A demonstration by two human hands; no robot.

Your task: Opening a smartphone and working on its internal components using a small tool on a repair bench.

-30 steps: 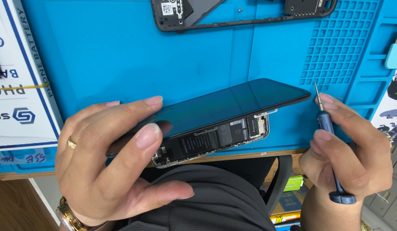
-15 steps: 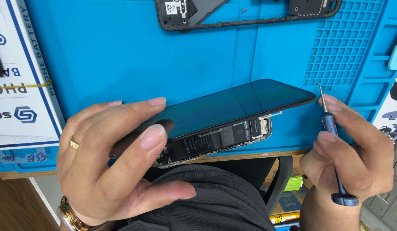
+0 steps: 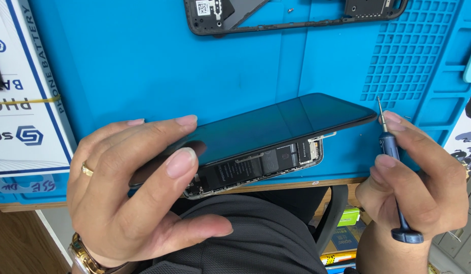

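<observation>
My left hand (image 3: 129,203) grips an opened smartphone (image 3: 256,162) at its left end, fingers over the black screen (image 3: 276,124) and thumb against the open edge. The screen is lifted off the body, so the battery and inner parts (image 3: 261,165) show underneath. My right hand (image 3: 423,187) holds a small blue screwdriver (image 3: 392,167) upright, its thin tip level with the screen's right corner. The phone hovers over the front edge of a blue work mat (image 3: 144,66).
A second, stripped phone frame (image 3: 296,20) lies at the mat's far edge, with a tiny screw (image 3: 290,10) inside it. The mat's right part has a grid of small compartments (image 3: 413,56). A white box (image 3: 22,91) lies at the left. The wooden table edge (image 3: 347,181) runs below.
Both hands and the phone have barely shifted; the screwdriver tip has stayed beside the screen's right corner.
</observation>
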